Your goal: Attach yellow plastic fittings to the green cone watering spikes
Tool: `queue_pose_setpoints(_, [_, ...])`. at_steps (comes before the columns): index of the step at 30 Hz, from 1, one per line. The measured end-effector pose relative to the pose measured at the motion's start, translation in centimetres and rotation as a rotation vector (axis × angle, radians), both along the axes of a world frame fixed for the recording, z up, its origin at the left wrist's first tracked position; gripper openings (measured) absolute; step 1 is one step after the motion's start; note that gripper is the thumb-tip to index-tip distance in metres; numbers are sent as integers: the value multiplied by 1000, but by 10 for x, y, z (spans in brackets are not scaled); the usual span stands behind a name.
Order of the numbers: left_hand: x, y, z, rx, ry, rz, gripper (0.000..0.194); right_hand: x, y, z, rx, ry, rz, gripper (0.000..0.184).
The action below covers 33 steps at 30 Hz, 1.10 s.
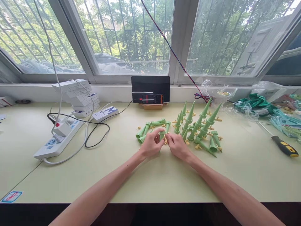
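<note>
My left hand (pixel 151 144) is closed round a green plastic watering spike (pixel 161 135), its thumb and fingers on the wide end and its tip pointing down. Close beside it, my right hand (pixel 177 145) pinches a small yellow valve (pixel 165 140) against the spike's side; the fingers hide most of it. Loose green spikes (pixel 147 127) lie behind my left hand, with small yellow pieces among them. To the right of my hands, several spikes fitted with yellow valves stand upright in stacks (pixel 203 121), and a few lie at their foot (pixel 213 145).
A power strip (pixel 62 138) with cables and a stack of white boxes (pixel 80 94) occupy the left. At the back, a phone (pixel 152 99) leans before a black screen (pixel 150 84). A screwdriver (pixel 284 146) and plastic bags (pixel 256 105) lie on the right.
</note>
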<state>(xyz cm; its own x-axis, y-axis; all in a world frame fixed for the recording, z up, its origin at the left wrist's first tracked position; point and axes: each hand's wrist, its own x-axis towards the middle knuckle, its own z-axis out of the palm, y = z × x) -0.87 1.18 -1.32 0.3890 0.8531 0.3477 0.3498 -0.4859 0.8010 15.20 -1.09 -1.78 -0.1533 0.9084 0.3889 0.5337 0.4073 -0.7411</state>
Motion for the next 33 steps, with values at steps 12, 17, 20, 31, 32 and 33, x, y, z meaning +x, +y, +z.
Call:
queue_pose_setpoints(12, [0, -1, 2, -2, 12, 4, 33, 1, -2, 5, -31, 8, -14, 38])
queue_pose_setpoints(17, [0, -1, 1, -3, 9, 11, 33, 0, -3, 5, -27, 8, -19, 36])
queue_pose_setpoints(20, [0, -1, 1, -2, 8, 8, 33, 0, -2, 3, -14, -1, -21, 37])
queue_pose_setpoints(31, [0, -2, 1, 21, 15, 0, 31, 0, 0, -1, -31, -30, 10, 45])
queue_pose_setpoints(32, [0, -3, 1, 20, 17, 0, 31, 0, 0, 0, -31, -33, 8, 45])
queue_pose_setpoints(33, [0, -3, 1, 20, 19, 0, 31, -1, 0, 0, -30, -37, 4, 45])
